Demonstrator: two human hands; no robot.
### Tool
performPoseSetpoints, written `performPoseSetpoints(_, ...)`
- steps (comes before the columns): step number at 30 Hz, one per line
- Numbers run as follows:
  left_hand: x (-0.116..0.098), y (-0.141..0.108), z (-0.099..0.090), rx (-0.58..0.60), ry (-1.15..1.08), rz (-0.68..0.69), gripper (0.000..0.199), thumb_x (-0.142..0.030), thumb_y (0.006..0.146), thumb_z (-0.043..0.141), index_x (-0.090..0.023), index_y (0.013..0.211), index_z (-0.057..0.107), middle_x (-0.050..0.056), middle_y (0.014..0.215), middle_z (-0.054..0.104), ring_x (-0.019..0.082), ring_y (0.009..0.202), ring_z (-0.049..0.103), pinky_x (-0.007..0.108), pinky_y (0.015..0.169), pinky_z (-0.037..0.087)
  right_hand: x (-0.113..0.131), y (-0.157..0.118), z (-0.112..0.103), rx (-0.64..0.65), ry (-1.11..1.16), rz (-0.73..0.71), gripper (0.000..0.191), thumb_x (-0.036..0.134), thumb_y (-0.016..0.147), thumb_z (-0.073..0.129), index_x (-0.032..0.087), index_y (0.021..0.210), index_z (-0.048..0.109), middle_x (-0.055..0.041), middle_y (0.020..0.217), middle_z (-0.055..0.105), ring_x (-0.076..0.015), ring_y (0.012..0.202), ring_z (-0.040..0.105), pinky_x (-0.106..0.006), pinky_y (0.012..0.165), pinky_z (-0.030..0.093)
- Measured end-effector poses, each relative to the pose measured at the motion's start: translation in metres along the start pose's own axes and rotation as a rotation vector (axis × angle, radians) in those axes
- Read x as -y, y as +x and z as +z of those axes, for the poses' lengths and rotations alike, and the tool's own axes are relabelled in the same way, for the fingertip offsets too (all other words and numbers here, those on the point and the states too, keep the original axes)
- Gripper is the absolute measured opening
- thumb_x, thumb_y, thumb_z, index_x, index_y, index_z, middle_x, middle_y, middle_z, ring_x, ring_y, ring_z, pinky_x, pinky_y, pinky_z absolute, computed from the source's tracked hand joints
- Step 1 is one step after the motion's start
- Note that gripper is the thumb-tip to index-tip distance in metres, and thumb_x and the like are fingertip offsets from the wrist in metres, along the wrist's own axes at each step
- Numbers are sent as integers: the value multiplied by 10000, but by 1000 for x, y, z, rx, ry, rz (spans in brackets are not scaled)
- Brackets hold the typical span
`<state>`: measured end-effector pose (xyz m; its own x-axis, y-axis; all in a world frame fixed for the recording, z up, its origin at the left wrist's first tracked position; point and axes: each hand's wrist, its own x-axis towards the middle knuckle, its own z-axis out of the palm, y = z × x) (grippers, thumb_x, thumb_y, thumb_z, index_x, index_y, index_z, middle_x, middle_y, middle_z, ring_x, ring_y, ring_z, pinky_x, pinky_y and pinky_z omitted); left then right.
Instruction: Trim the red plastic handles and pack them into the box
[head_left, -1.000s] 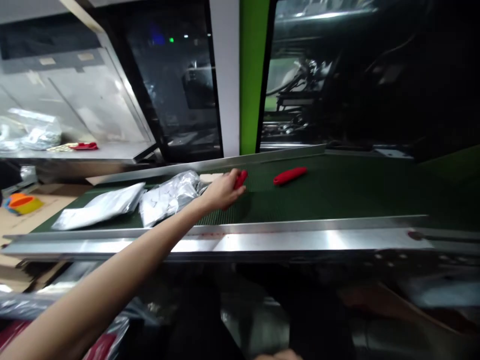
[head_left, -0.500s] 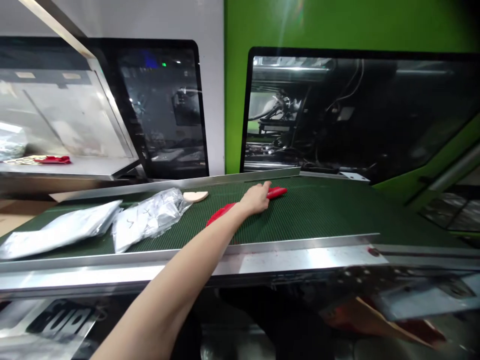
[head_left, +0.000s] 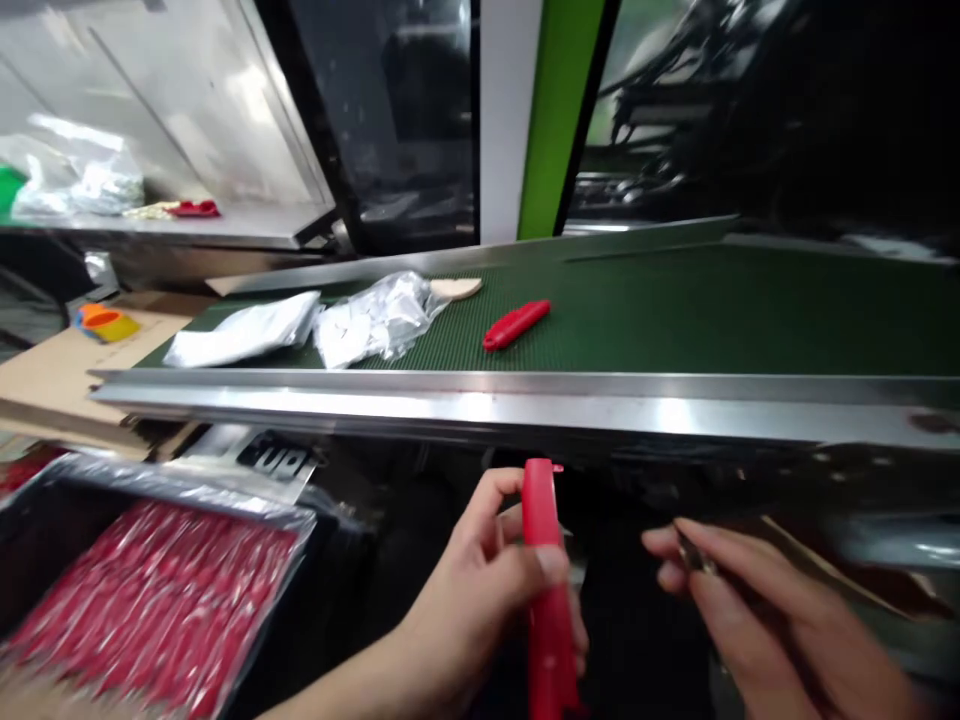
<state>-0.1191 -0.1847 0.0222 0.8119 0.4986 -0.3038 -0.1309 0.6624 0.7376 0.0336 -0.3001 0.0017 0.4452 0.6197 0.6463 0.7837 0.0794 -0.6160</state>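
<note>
Below the conveyor's steel rail [head_left: 480,405], the left hand [head_left: 472,580] wraps a red plastic handle [head_left: 546,590], while the right hand [head_left: 757,610] pinches a small, blurred metal piece [head_left: 694,553]; a slack grip could let either fall.

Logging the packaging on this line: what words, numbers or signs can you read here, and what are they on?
"Sup" (possibly "Eup"): black letters on the white film; blurred and perhaps cut off, so uncertain.
The clear bag of red items and the silver packets: nothing readable.
</note>
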Motion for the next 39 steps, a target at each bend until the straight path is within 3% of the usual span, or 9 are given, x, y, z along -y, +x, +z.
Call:
performPoseSetpoints(3,20,-20,-17,-179,-120,-65,144,-298,886,524,-188,974,492,20,793,615,85,478,529,183,429,416,10,2,7,184,27,-130,328,26,883,565,204,1136,673,-42,1070,693,-160,917,670,-256,772,550)
performPoseSetpoints(6,28,-39,-23,-256,-192,-57,122,-262,868,534,-174,952,537,42,835,625,86,527,518,168,432,391,16,4,17,454,-12,-316,408,-10,882,532,197,1218,634,-51,1149,668,-172,1020,631,-304,851,519)
performPoseSetpoints(8,30,-49,-24,-292,-214,-34,128,-256,857,533,-171,951,553,40,801,616,89,530,512,169,441,389,20,5,23,557,-33,-395,434,-17,877,527,176,1256,613,-68,1178,658,-194,1026,618,-338,842,502)
performPoseSetpoints(12,31,-61,-29,-353,-203,-19,135,-260,849,536,-159,926,582,35,780,600,73,532,477,164,465,379,29,3,34,571,-25,-411,396,-17,873,540,135,1231,617,-87,1148,658,-210,982,601,-386,825,468)
performPoseSetpoints(18,28,-70,-36,-342,-217,-27,190,-307,839,547,-163,953,595,39,802,596,81,557,474,174,480,383,37,-3,42,587,-26,-414,393,-3,866,549,116,1233,619,-127,1162,624,-245,1010,585,-436,830,456)
performPoseSetpoints(21,27,-73,-38,-346,-210,-32,187,-312,838,545,-164,942,592,39,813,595,78,563,465,171,483,376,40,-2,47,580,-34,-398,400,-14,856,545,128,1222,625,-119,1140,622,-238,1007,585,-417,828,458)
performPoseSetpoints(28,24,-73,-42,-346,-184,-51,197,-341,846,529,-170,942,545,6,613,533,87,505,434,176,468,351,46,1,51,557,-48,-428,350,-11,869,538,129,1175,635,-98,1101,634,-212,979,595,-389,836,452)
performPoseSetpoints(39,25,-73,-46,-342,-173,-41,230,-359,833,541,-162,952,542,0,592,534,87,484,432,182,453,338,44,-1,51,590,-55,-444,387,-32,868,546,129,1212,621,-109,1132,622,-221,1017,575,-390,822,442)
